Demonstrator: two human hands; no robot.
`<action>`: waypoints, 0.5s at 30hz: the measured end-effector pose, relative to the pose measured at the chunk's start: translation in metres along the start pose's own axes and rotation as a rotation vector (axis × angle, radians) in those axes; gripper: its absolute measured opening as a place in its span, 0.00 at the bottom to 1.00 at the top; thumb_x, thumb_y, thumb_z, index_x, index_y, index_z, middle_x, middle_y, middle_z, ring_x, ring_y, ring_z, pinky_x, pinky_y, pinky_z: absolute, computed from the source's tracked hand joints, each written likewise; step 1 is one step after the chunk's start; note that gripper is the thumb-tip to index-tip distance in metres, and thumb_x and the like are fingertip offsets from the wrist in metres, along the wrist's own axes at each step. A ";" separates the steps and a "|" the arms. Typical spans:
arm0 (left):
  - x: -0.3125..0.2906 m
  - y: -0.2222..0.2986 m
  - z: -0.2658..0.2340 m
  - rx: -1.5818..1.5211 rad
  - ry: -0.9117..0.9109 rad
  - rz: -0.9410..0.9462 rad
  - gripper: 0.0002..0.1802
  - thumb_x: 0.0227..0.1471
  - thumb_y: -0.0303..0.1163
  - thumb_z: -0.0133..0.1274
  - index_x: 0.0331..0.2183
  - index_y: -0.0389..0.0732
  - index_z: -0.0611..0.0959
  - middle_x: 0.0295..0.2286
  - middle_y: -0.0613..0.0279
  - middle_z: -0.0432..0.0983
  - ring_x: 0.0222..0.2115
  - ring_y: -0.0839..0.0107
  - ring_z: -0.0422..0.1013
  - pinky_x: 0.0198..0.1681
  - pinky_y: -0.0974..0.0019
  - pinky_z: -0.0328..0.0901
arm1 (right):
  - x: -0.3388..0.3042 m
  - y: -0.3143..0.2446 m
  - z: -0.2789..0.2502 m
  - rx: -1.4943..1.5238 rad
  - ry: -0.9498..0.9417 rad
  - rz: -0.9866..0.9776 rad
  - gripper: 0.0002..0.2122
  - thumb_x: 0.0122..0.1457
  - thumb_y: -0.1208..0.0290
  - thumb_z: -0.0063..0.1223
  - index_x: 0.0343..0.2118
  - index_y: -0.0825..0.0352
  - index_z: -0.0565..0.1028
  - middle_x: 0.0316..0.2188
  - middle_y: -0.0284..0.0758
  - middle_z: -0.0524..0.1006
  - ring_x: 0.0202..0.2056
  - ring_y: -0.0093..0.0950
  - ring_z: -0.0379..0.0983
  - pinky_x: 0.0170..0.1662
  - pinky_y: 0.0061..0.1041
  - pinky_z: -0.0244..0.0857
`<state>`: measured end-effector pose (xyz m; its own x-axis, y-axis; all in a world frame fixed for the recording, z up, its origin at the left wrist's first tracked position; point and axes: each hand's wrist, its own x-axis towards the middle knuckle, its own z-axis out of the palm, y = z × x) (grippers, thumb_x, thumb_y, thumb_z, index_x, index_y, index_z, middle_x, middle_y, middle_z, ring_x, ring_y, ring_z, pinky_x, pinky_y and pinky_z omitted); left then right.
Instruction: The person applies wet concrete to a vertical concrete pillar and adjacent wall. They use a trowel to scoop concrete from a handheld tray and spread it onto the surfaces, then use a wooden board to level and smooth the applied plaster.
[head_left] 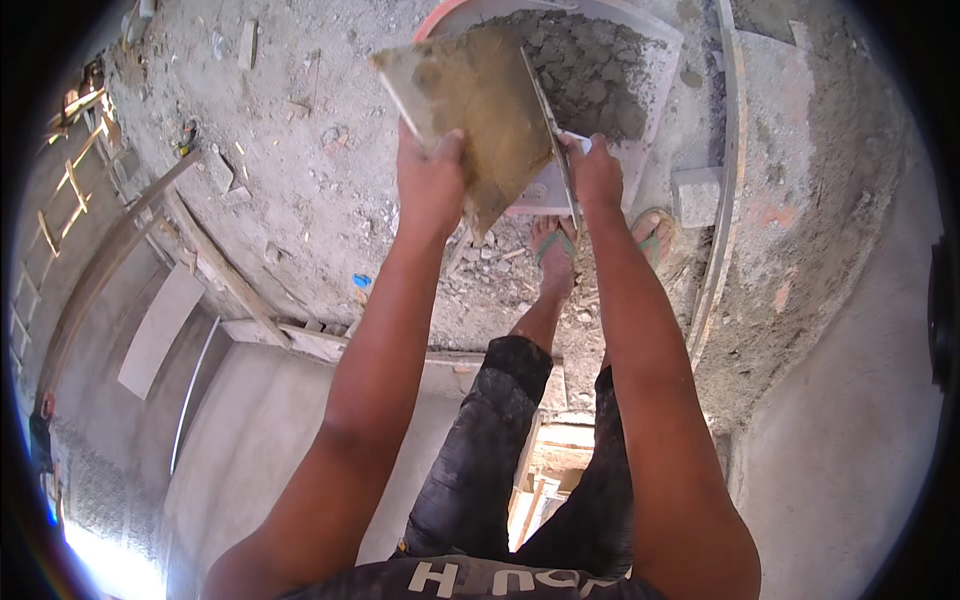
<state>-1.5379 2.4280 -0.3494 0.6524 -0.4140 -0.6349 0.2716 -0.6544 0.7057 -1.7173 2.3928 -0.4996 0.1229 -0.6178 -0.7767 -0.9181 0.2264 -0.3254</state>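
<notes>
In the head view, the left hand (430,185) grips a flat, square-cornered board with a brown, damp-stained face (480,110) by its left edge, the thumb lying on the face; the other fingers go out of sight at the edge and beneath, so I cannot tell whether they are spread or pressed together. The right hand (597,175) has its fingers curled round the pale handle of a thin, straight-edged grey metal trowel (551,125), whose blade shows nearly edge-on along the board's right edge (touching or just short of it, I cannot tell). So the board runs out rightward from the left thumb, and the blade lies on the left side of the right fingers, between them and the board. Both tools are above the near left part of a pale plastic tub with a reddish rim at its far left corner (662,60); lumpy grey mortar (595,75) fills much of it, showing beyond the board's right edge. To work well here, I would keep the left hold firm, set the blade at a low angle, draw it across the face in one even stroke, and keep the board over the tub's near edge so that drips fall inside, not onto the rubble-strewn ground (330,130).
</notes>
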 end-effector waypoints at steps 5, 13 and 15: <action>0.006 0.007 -0.007 -0.048 -0.034 0.028 0.27 0.51 0.21 0.48 0.54 0.34 0.63 0.44 0.51 0.71 0.42 0.66 0.71 0.44 0.64 0.67 | -0.014 0.033 0.019 0.018 -0.003 -0.029 0.30 0.57 0.42 0.49 0.46 0.69 0.69 0.28 0.55 0.77 0.35 0.54 0.75 0.39 0.48 0.68; -0.041 0.050 -0.076 -0.057 0.035 -0.068 0.26 0.52 0.25 0.53 0.52 0.39 0.66 0.43 0.57 0.70 0.41 0.66 0.69 0.43 0.63 0.68 | -0.042 0.031 -0.009 0.090 -0.050 -0.099 0.28 0.58 0.42 0.48 0.39 0.70 0.69 0.25 0.56 0.76 0.32 0.55 0.74 0.33 0.48 0.68; -0.067 0.070 -0.083 -0.044 0.023 -0.065 0.26 0.52 0.25 0.53 0.53 0.39 0.67 0.44 0.58 0.70 0.43 0.66 0.69 0.44 0.62 0.67 | -0.057 0.038 -0.025 0.127 0.000 -0.046 0.27 0.58 0.42 0.48 0.37 0.70 0.69 0.25 0.56 0.76 0.32 0.55 0.74 0.33 0.48 0.68</action>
<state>-1.5040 2.4626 -0.2309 0.6485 -0.3566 -0.6725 0.3440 -0.6508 0.6768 -1.7691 2.4178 -0.4538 0.1633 -0.6298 -0.7594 -0.8562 0.2919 -0.4262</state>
